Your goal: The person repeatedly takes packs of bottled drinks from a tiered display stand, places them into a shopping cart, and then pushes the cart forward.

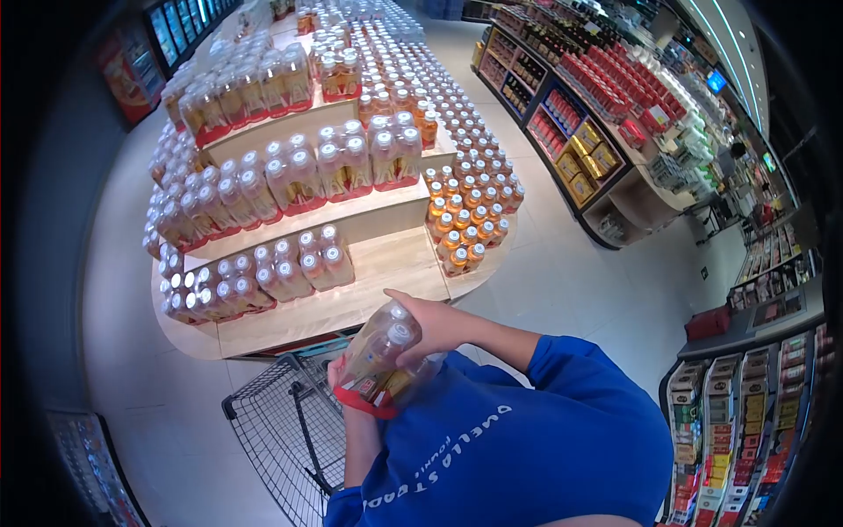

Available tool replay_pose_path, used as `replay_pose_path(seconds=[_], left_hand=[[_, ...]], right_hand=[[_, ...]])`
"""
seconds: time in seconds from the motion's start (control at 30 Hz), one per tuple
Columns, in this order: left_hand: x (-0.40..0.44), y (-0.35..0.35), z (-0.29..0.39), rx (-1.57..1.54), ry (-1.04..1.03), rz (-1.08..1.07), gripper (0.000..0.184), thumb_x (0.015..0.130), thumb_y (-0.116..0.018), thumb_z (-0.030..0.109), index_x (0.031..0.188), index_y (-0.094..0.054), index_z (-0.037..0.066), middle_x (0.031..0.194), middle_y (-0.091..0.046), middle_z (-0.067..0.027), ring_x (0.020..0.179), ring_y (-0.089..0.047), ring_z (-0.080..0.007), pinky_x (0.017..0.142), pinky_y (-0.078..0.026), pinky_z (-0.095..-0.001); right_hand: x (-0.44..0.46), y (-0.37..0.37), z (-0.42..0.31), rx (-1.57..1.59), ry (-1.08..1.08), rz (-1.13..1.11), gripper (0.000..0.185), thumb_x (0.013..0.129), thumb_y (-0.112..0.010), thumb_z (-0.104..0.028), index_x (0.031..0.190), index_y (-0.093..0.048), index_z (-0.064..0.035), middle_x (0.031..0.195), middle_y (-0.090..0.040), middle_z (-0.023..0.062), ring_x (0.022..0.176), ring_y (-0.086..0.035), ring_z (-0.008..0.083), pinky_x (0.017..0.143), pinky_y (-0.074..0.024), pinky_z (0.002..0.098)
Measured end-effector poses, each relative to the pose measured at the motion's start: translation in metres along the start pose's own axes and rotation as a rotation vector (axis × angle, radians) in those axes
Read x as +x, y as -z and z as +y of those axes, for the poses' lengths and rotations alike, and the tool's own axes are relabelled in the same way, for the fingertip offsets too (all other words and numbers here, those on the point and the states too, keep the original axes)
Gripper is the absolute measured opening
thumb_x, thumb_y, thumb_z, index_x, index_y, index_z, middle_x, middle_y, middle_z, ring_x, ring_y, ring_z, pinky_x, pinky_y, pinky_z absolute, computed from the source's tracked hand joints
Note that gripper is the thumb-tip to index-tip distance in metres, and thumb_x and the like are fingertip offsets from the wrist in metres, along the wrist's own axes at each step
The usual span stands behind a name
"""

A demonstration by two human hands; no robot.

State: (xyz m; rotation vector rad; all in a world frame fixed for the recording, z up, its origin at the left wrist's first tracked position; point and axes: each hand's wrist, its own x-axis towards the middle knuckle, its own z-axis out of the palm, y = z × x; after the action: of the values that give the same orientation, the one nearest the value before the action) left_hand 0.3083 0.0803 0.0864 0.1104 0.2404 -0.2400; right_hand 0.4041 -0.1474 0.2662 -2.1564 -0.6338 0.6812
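A shrink-wrapped pack of bottles [379, 351] with white caps and a red band at its base is held tilted close to my chest. My right hand [432, 323] grips its upper side, thumb and fingers spread around the wrap. On the lower left, my left hand [337, 373] is closed on the pack near its red base, with most of its fingers hidden. Just beyond stands a tiered wooden display [386, 263], where similar packs [327, 257] sit in a row on the lowest step.
A wire shopping cart [279, 430] stands below and left of my hands. Single orange-coloured bottles [465, 220] line the display's right corner. Across the aisle floor [549, 255] is a stocked shelf unit [597, 167]; another product rack [729, 422] stands at the lower right.
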Motion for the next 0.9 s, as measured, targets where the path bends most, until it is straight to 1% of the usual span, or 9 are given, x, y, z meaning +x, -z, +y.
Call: replay_pose_path(seconds=[0.03,0.17,0.27,0.47,0.5,0.67,0.77,0.87,0.9], left_hand=[[-0.002,0.004,0.004,-0.072,-0.009,-0.006,0.064,0.089,-0.044,0.034,0.139,-0.056,-0.005,0.135,-0.064,-0.0260,0.119,-0.064,-0.0440,0.107,-0.049,-0.0564],[-0.027,0.020,0.011,0.015,-0.072,0.028,0.061,0.089,-0.045,0.035,0.133,-0.061,-0.004,0.131,-0.066,-0.0257,0.116,-0.065,-0.0423,0.104,-0.051,-0.0538],[-0.053,0.032,0.015,0.016,-0.136,0.125,0.056,0.090,-0.046,0.035,0.128,-0.065,-0.003,0.126,-0.069,-0.0246,0.114,-0.066,-0.0413,0.103,-0.052,-0.0516],[-0.107,0.067,0.019,-0.131,-0.375,0.266,0.046,0.095,-0.048,0.033,0.120,-0.068,0.000,0.118,-0.072,-0.0208,0.109,-0.068,-0.0383,0.100,-0.054,-0.0496],[-0.121,0.067,0.018,-0.206,-0.394,0.257,0.043,0.095,-0.049,0.031,0.119,-0.068,0.000,0.115,-0.073,-0.0191,0.106,-0.069,-0.0361,0.098,-0.055,-0.0486],[-0.167,0.133,-0.002,-0.390,-0.682,0.289,0.036,0.101,-0.049,0.028,0.119,-0.067,0.002,0.115,-0.073,-0.0166,0.107,-0.069,-0.0303,0.096,-0.055,-0.0453],[-0.204,0.140,-0.036,-0.336,-0.975,0.525,0.035,0.103,-0.052,0.030,0.120,-0.067,0.003,0.115,-0.073,-0.0159,0.108,-0.069,-0.0279,0.096,-0.054,-0.0426],[-0.241,0.163,-0.072,-0.129,-1.230,0.969,0.035,0.104,-0.051,0.029,0.120,-0.066,0.002,0.116,-0.072,-0.0139,0.107,-0.070,-0.0280,0.099,-0.053,-0.0401],[-0.256,0.167,-0.086,-0.046,-1.280,1.131,0.025,0.103,-0.055,0.020,0.116,-0.066,0.001,0.115,-0.071,-0.0113,0.108,-0.068,-0.0235,0.097,-0.052,-0.0379]], right_hand=[[0.004,0.002,-0.010,0.015,-0.046,-0.114,0.145,0.065,-0.097,-0.042,0.163,0.000,0.0021,0.146,-0.053,0.0310,0.133,-0.056,0.0379,0.112,-0.0440,0.0387],[0.023,-0.023,0.008,0.124,-0.024,-0.332,0.156,0.066,-0.096,-0.043,0.157,0.020,0.0089,0.140,-0.056,0.0332,0.127,-0.060,0.0379,0.111,-0.0446,0.0355],[0.037,-0.046,0.011,0.118,0.004,-0.420,0.152,0.067,-0.095,-0.039,0.158,0.017,0.0080,0.143,-0.052,0.0336,0.130,-0.057,0.0379,0.112,-0.0431,0.0357],[0.058,-0.098,-0.038,-0.083,0.127,-0.448,0.137,0.064,-0.096,-0.033,0.160,-0.005,0.0021,0.146,-0.050,0.0280,0.135,-0.051,0.0375,0.116,-0.0399,0.0396],[0.060,-0.104,-0.057,-0.079,0.110,-0.485,0.131,0.060,-0.097,-0.035,0.158,-0.016,-0.0003,0.144,-0.050,0.0271,0.134,-0.053,0.0374,0.115,-0.0413,0.0407],[0.068,-0.160,-0.125,-0.382,0.344,-0.613,0.120,0.055,-0.096,-0.038,0.152,-0.033,-0.0077,0.139,-0.056,0.0212,0.125,-0.060,0.0370,0.106,-0.0490,0.0434],[0.066,-0.201,-0.160,-0.570,0.600,-0.685,0.112,0.055,-0.094,-0.034,0.148,-0.039,-0.0078,0.129,-0.059,0.0215,0.119,-0.060,0.0397,0.101,-0.0512,0.0462],[0.068,-0.248,-0.175,-0.713,0.928,-0.728,0.104,0.054,-0.093,-0.029,0.143,-0.044,-0.0082,0.113,-0.059,0.0185,0.106,-0.060,0.0394,0.091,-0.0517,0.0470],[0.072,-0.266,-0.176,-0.762,1.029,-0.749,0.102,0.054,-0.093,-0.029,0.142,-0.045,-0.0082,0.111,-0.059,0.0176,0.104,-0.060,0.0388,0.089,-0.0515,0.0469]])
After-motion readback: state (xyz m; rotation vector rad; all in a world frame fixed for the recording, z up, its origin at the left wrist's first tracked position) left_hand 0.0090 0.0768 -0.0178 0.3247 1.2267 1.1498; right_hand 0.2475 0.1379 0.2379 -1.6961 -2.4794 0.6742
